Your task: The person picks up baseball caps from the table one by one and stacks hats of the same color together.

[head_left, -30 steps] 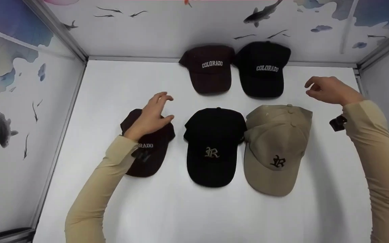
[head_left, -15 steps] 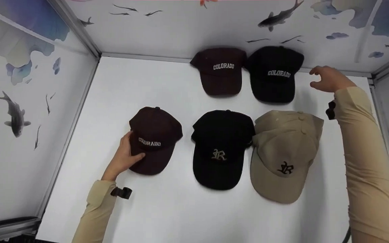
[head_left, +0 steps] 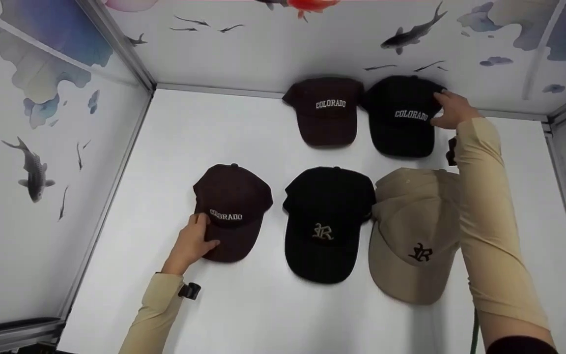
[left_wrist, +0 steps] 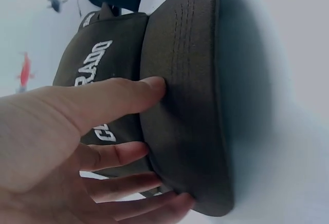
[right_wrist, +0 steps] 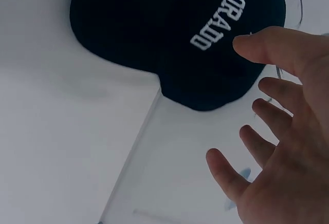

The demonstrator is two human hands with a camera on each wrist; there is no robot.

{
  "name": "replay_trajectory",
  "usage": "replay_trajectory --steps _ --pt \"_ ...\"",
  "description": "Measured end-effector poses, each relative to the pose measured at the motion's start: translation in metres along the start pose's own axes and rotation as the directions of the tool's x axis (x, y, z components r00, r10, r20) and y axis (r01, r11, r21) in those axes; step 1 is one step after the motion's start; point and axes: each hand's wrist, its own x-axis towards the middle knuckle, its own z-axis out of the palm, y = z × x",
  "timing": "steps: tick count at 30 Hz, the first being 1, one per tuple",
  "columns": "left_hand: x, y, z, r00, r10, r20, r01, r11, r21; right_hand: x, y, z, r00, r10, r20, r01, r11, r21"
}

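Right sleeve (head_left: 489, 221) partly hides tan cap (head_left: 415, 275). Left hand (head_left: 192, 242), fingers spread, touches front maroon cap (head_left: 236, 194); right hand (head_left: 455, 110), fingers wide, adjoins rear black cap (head_left: 403, 137) near white table's (head_left: 243, 314) back edge.

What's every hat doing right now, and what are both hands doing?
Front maroon cap: right way up, touched.
Back maroon cap: right way up, untouched.
Black COLORADO cap: right way up.
Black R cap: right way up, untouched.
Tan cap: right way up, partly hidden by sleeve.
Left hand: thumb on front maroon brim.
Right hand: fingers spread at black COLORADO cap, contact unclear.
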Motion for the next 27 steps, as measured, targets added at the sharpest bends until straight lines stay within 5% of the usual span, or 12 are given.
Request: replay_trajectory --steps 15,21,27 --pt "0.009 0.007 -0.002 0.997 -0.054 0.057 0.051 0.997 0.06 0.031 -0.019 0.022 0.994 0.109 0.018 -0.109 0.992 0.059" --pt "0.013 0.007 -0.001 0.998 -0.046 0.035 0.043 0.995 0.09 0.035 -0.033 0.025 0.995 0.09 0.035 -0.089 0.996 -0.019" --pt "0.021 0.01 -0.004 0.999 -0.038 0.035 0.033 0.992 0.125 0.034 -0.032 0.027 0.995 0.097 0.006 -0.097 0.995 0.034"
